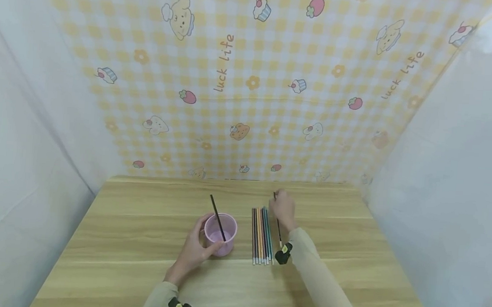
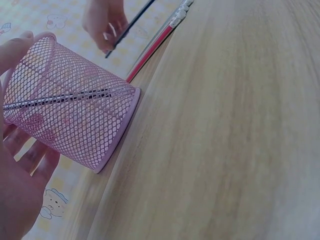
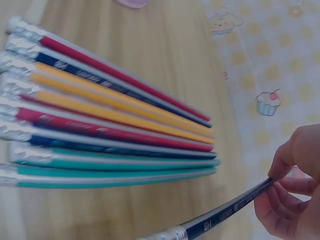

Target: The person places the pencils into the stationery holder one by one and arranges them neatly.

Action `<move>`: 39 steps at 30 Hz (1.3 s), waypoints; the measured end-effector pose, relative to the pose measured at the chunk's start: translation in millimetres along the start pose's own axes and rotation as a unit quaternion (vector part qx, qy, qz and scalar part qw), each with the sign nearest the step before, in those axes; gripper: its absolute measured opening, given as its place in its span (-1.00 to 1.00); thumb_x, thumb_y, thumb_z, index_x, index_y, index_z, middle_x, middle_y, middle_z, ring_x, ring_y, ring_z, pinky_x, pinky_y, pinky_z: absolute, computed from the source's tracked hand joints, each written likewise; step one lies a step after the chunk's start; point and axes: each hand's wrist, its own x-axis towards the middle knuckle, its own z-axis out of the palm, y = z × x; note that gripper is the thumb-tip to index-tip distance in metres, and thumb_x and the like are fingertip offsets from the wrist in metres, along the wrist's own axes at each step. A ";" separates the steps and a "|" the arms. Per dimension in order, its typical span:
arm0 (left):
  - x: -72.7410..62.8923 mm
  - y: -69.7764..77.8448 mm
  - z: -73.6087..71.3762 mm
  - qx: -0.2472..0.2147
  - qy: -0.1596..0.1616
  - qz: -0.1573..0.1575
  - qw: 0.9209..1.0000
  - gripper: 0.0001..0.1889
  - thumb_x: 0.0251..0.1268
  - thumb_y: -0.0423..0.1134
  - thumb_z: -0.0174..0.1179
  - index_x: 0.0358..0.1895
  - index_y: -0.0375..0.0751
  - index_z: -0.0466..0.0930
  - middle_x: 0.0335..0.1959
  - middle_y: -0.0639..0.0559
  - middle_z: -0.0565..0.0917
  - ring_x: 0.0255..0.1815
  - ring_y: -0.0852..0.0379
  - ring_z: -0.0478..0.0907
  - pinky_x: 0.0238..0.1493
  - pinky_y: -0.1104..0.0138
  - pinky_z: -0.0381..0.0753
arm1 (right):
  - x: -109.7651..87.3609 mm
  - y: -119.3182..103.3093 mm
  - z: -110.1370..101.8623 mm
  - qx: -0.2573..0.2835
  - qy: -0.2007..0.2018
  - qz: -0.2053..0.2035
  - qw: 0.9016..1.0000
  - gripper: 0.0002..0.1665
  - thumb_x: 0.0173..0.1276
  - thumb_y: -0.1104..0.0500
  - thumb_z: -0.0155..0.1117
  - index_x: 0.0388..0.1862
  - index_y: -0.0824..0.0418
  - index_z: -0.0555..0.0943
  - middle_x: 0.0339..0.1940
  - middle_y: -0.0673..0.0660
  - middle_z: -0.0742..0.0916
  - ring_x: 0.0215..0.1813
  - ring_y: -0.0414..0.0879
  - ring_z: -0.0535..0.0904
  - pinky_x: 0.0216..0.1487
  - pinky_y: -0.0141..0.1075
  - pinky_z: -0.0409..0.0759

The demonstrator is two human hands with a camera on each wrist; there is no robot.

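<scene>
A pink mesh pencil holder (image 1: 223, 251) stands upright on the table, with one dark pencil (image 1: 215, 210) leaning inside it. My left hand (image 1: 193, 250) curls round the holder's left side, thumb at the front; the left wrist view shows its mesh wall (image 2: 82, 117) between thumb and fingers. To the right, my right hand (image 1: 283, 210) pinches a dark blue pencil (image 3: 220, 216) near one end, its metal-banded eraser end pointing back toward me. Between the hands lies a row of several pencils (image 1: 261, 235) in red, dark blue, yellow and teal, eraser ends toward me.
The wooden table (image 1: 115, 244) runs back to a yellow checked cloth (image 1: 249, 111) printed with cartoon figures. White sheets (image 1: 24, 133) hang at the left and right sides. Each sleeve carries a small black wrist camera (image 1: 283, 254).
</scene>
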 end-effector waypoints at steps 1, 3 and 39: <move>-0.2 0.0 -0.3 -0.002 0.001 0.000 1.000 -0.09 0.04 -0.25 0.54 0.48 -0.24 0.24 0.34 -0.22 0.51 0.28 -0.23 0.52 0.30 -0.18 0.53 | 1.5 -2.7 -1.9 0.010 -0.001 0.004 1.000 -0.60 0.30 0.38 0.14 0.08 0.56 0.58 -0.49 0.28 0.73 -0.72 -0.21 0.30 -0.74 -0.43 0.23; -0.2 0.4 -0.6 -0.005 0.001 0.000 1.000 -0.09 0.04 -0.25 0.55 0.48 -0.24 0.24 0.34 -0.22 0.51 0.28 -0.23 0.52 0.30 -0.18 0.53 | 4.1 -8.6 -6.2 0.030 -0.002 0.008 1.000 -0.62 0.32 0.39 0.11 0.07 0.57 0.58 -0.67 0.17 0.63 -0.77 -0.23 0.25 -0.79 -0.44 0.15; -0.8 0.5 -0.4 -0.004 0.002 -0.003 1.000 -0.10 0.06 -0.19 0.55 0.48 -0.16 0.26 0.33 -0.19 0.53 0.27 -0.22 0.54 0.29 -0.18 0.55 | -16.4 -122.2 -61.5 0.169 0.061 -0.079 0.981 -0.56 0.21 0.28 0.25 0.10 0.27 0.57 -0.20 0.19 0.72 -0.25 0.03 0.73 -0.33 -0.27 0.74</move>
